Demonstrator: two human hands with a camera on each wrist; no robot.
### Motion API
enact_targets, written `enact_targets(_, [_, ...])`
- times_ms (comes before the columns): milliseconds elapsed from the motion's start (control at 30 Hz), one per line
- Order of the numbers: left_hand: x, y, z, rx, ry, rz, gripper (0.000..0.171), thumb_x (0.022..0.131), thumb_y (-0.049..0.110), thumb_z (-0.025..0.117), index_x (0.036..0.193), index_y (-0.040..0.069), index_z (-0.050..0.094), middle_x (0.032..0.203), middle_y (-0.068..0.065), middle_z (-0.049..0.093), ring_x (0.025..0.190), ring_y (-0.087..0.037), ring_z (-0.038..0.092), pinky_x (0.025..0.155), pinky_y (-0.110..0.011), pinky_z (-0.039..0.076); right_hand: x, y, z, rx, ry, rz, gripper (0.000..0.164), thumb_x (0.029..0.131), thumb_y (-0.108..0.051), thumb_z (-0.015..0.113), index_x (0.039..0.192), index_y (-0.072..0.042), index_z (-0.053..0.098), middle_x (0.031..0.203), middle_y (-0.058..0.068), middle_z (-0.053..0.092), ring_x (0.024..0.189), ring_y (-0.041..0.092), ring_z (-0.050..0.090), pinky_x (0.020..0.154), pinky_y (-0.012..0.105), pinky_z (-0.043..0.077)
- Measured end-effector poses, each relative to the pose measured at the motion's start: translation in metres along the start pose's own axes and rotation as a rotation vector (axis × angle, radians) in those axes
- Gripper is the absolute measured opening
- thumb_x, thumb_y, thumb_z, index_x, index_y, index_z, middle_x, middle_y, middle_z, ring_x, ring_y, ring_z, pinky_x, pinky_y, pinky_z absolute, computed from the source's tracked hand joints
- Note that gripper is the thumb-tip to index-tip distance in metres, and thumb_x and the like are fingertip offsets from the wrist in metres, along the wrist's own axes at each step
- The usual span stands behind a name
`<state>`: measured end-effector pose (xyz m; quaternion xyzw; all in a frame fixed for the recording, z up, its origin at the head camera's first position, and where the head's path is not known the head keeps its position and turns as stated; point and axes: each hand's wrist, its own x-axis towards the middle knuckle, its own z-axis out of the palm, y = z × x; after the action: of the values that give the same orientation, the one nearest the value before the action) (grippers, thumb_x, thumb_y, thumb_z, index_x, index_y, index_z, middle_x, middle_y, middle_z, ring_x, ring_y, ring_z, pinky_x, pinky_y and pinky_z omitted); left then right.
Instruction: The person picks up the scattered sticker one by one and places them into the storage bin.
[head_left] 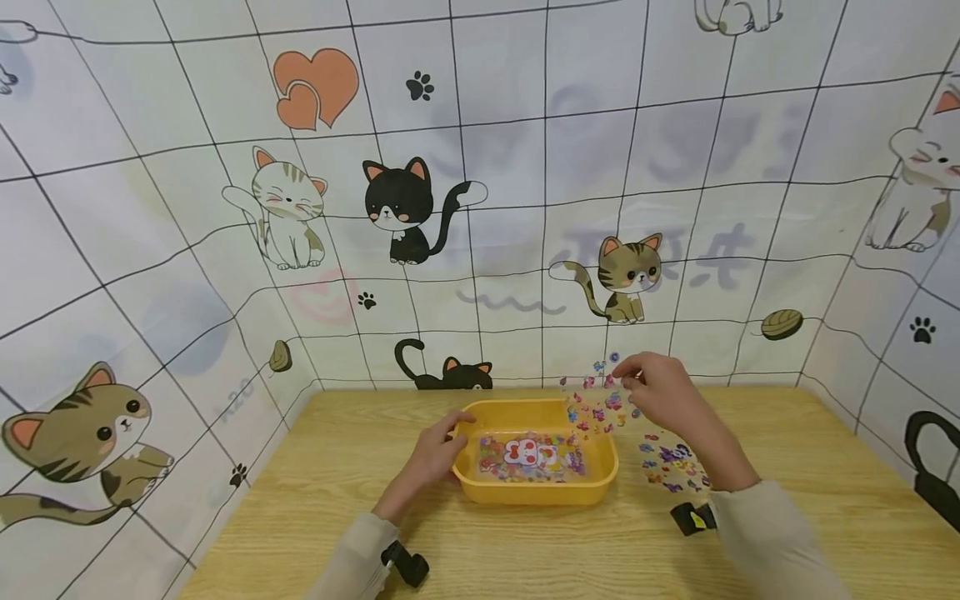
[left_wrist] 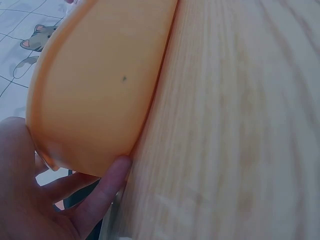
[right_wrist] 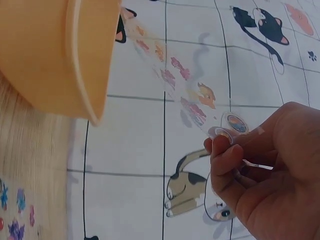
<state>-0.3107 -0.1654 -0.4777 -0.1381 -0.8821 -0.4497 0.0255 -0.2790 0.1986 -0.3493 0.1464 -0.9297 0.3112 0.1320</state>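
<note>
A yellow plastic basin (head_left: 536, 493) stands on the wooden table. My left hand (head_left: 437, 450) grips its left end, thumb over the rim and fingers against the outer wall, as the left wrist view shows too. Inside the basin lies a flat colourful pack (head_left: 531, 458) with a white rabbit figure on it. My right hand (head_left: 663, 392) pinches a clear sticker sheet (head_left: 596, 404) by its edge, above the basin's right end. Small colourful figures dot that sheet; in the right wrist view the thumb and fingertips hold the corner beside a round sticker (right_wrist: 235, 122).
Another clear sheet of purple and multicoloured stickers (head_left: 673, 463) lies on the table right of the basin, partly under the right forearm. Behind the table (head_left: 300, 533) hangs a white gridded cloth (head_left: 510, 167) printed with cats. Both wrists wear black straps.
</note>
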Motion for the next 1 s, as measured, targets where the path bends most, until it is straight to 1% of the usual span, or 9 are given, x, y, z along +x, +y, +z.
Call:
enact_targets(100, [0.000,0.000,0.000,-0.027,-0.003,-0.005,0.033,0.100,0.014,0.053,0.131,0.017,0.065,0.147,-0.022,0.057,0.117,-0.039,0.065,0.067,-0.041,0.063,0.004,-0.005,0.008,0.017,-0.038,-0.020,0.021,0.100,0.003,0.055,0.111,0.005,0.072,0.104,0.022,0.072,0.077,0.021,0.061,0.059,0.029,0.048])
enact_targets(233, [0.000,0.000,0.000,-0.068,-0.014,-0.018,0.034,0.100,0.014,0.052,0.132,0.016,0.064,0.147,-0.022,0.057,0.113,-0.038,0.065,0.051,-0.036,0.060,0.008,-0.012,0.020,0.045,-0.103,-0.037,0.020,0.100,0.003,0.055,0.110,0.004,0.073,0.104,0.019,0.073,0.079,0.020,0.063,0.060,0.029,0.048])
enact_targets(367, [0.000,0.000,0.001,-0.053,-0.018,-0.003,0.034,0.100,0.013,0.052,0.132,0.016,0.064,0.145,-0.022,0.059,0.108,-0.035,0.066,0.054,-0.034,0.060,0.009,-0.019,0.030,0.056,-0.148,-0.042,0.021,0.099,0.003,0.055,0.110,0.003,0.073,0.104,0.018,0.074,0.080,0.020,0.064,0.061,0.029,0.048])
enact_targets(533, [0.001,0.000,0.001,-0.038,-0.007,-0.008,0.033,0.100,0.015,0.052,0.130,0.018,0.065,0.145,-0.020,0.059,0.110,-0.034,0.066,0.058,-0.034,0.061,0.013,-0.026,0.042,0.053,-0.200,-0.067,0.022,0.099,0.002,0.055,0.110,0.004,0.073,0.103,0.016,0.073,0.081,0.019,0.063,0.062,0.029,0.047])
enact_targets(600, [0.001,0.000,0.001,-0.031,-0.006,-0.001,0.033,0.101,0.015,0.052,0.130,0.018,0.065,0.145,-0.020,0.059,0.111,-0.035,0.066,0.062,-0.034,0.062,0.015,-0.028,0.047,0.066,-0.221,-0.072,0.021,0.100,0.001,0.055,0.111,0.004,0.074,0.102,0.015,0.072,0.078,0.018,0.063,0.061,0.028,0.049])
enact_targets(733, [0.000,0.001,0.001,-0.015,-0.008,0.026,0.033,0.100,0.015,0.052,0.131,0.016,0.064,0.142,-0.019,0.061,0.111,-0.034,0.067,0.068,-0.034,0.061,0.019,-0.028,0.055,0.130,-0.262,-0.074,0.022,0.101,-0.001,0.056,0.113,0.005,0.073,0.096,0.014,0.074,0.063,0.015,0.061,0.054,0.027,0.049])
enact_targets(867, [0.000,0.000,0.001,-0.035,-0.016,0.019,0.034,0.100,0.014,0.053,0.132,0.015,0.064,0.140,-0.019,0.062,0.107,-0.033,0.067,0.058,-0.035,0.061,0.023,-0.025,0.060,0.212,-0.309,-0.057,0.024,0.102,-0.001,0.054,0.116,0.006,0.073,0.090,0.012,0.074,0.058,0.015,0.059,0.050,0.026,0.044])
enact_targets(933, [0.000,0.000,0.001,-0.033,-0.013,0.023,0.034,0.100,0.013,0.053,0.131,0.015,0.064,0.140,-0.020,0.062,0.106,-0.033,0.067,0.055,-0.033,0.060,0.025,-0.024,0.061,0.243,-0.325,-0.050,0.024,0.101,0.000,0.054,0.115,0.006,0.073,0.092,0.013,0.074,0.060,0.016,0.060,0.051,0.026,0.044])
enact_targets(1000, [-0.001,0.000,0.001,-0.041,-0.012,0.008,0.034,0.100,0.014,0.053,0.131,0.016,0.064,0.141,-0.018,0.062,0.106,-0.033,0.067,0.053,-0.033,0.060,0.026,-0.023,0.063,0.263,-0.343,-0.046,0.024,0.101,0.001,0.054,0.115,0.007,0.073,0.095,0.015,0.074,0.062,0.016,0.060,0.053,0.026,0.048])
